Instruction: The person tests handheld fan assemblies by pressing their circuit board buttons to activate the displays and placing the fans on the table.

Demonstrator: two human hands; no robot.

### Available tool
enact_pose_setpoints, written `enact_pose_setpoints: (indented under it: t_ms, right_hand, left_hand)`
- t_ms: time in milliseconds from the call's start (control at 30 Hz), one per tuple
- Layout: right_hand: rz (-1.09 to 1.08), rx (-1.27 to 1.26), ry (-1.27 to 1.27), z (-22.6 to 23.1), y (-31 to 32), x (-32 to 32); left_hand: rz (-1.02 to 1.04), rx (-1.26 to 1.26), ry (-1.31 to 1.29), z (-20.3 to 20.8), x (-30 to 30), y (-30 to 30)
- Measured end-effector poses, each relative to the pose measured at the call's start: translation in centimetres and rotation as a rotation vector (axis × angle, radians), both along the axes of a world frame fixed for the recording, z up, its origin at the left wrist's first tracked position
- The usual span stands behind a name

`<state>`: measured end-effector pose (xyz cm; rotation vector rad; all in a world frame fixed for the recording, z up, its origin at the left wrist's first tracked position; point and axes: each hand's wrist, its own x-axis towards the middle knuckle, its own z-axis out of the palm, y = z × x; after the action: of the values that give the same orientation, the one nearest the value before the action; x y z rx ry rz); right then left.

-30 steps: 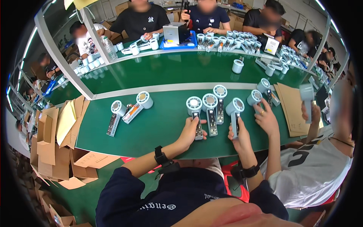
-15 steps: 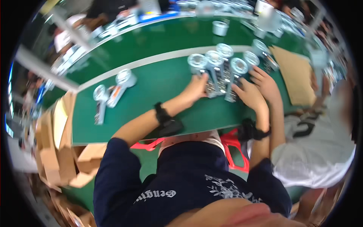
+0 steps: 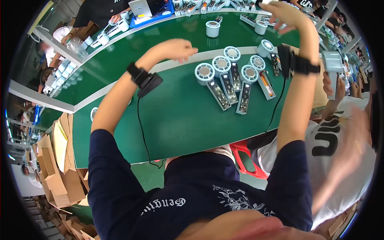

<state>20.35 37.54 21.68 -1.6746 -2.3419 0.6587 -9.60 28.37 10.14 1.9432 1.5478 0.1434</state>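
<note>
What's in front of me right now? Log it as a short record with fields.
Left hand: the left hand shows partly curled fingers, no object visible in it
Right hand: the right hand is stretched out, fingers spread, near a far fan; contact unclear
Nearest group: six light-blue fans on the green table, several handles showing circuit boards
Beyond the pale strip: one lone fan
Right side: a co-worker's hand holding a raised fan
Left side: opened cardboard boxes

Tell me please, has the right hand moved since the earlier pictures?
Yes: the right hand has gone forward, from before the pale rail to beyond it.
</note>
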Motion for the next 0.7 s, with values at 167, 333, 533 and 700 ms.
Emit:
enact_pose_setpoints:
  t_ms: [167, 333, 533, 700]
  right_hand:
    - [0.032, -0.009, -0.292, -1.5, 11.6, -9.4]
    - [0.032, 0.265, -0.622, -10.5, 18.7, -6.5]
    - [-0.170, 0.306, -0.475, -18.1, 25.1, -2.9]
    - [-0.024, 0.102, -0.253, -16.6, 22.7, -5.3]
  left_hand:
    - [0.289, 0.141, -0.063, -4.7, -3.8, 8.4]
    - [0.441, 0.624, 0.002, -9.9, 0.7, 15.2]
    - [0.473, 0.677, -0.139, -9.5, -0.4, 14.7]
    - [0.647, 0.665, -0.760, -9.1, -5.2, 13.9]
